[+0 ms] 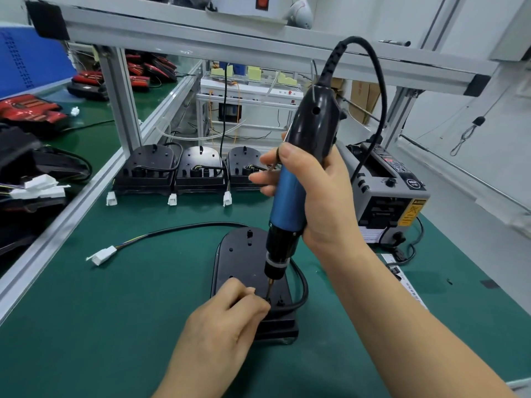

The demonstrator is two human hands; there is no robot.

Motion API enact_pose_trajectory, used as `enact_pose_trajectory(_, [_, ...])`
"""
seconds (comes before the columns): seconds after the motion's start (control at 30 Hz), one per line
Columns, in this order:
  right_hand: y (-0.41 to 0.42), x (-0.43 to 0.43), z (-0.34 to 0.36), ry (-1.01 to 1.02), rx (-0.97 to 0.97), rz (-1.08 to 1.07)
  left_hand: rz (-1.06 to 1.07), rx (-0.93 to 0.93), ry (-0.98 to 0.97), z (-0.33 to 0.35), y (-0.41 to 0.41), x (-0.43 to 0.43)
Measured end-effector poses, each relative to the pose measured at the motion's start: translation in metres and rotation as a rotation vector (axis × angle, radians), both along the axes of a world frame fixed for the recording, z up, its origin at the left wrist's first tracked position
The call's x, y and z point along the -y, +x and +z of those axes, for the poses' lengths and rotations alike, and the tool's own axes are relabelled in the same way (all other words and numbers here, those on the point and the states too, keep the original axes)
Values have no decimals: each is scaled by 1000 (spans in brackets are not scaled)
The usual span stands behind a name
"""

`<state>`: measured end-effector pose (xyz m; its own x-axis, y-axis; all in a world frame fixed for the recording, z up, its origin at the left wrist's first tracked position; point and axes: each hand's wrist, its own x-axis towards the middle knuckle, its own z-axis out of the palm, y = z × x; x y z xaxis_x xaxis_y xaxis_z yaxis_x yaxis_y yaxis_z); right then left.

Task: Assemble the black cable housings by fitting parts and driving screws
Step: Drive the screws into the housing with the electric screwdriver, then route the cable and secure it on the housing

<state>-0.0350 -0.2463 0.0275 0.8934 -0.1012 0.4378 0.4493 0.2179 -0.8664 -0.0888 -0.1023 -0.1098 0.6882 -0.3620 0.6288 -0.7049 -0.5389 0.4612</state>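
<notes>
The black cable housing (240,254) is lying flat on the green bench (115,326), just below the middle of the view, its narrow rounded end pointing toward 12 o'clock. The bit (269,288) of an electric screwdriver (288,196) is touching down near the housing's near end, the tool standing almost upright. The right hand (324,196) is wrapping round the screwdriver's blue barrel. The left hand (227,317) is resting on the housing at 7 o'clock from the bit, fingers curled with their tips bunching beside it (whether they are pinching anything is hidden). A black cable (184,226) is running from the housing toward 10 o'clock, ending in a white connector (102,255). Three more housings (198,168) are sitting in a row at 12 o'clock, and a grey tape dispenser (393,193) is standing at 2 o'clock.
</notes>
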Motion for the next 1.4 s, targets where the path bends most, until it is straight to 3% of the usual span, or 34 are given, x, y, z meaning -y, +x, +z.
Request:
enact_pose_trajectory(0.2, [-3, 29, 7, 161, -94, -119, -13, -7, -8, 2, 0, 0])
enact_pose_trajectory(0.47, [-29, 147, 9, 375, -301, -359, -31, 20, -37, 2, 1, 1])
enact_pose_trajectory(0.8, [-42, 243, -61, 346, -759, -566, -21, 36, -37, -1, 4, 2])
enact_pose_trajectory(1.17, [-33, 261, -104, 71, -1000, -695, -28, 40, -35, 0, 4, 1])
enact_pose_trajectory(1.4, [-26, 260, -110, -395, -1022, -819, -20, 32, -22, 1, 3, 2])
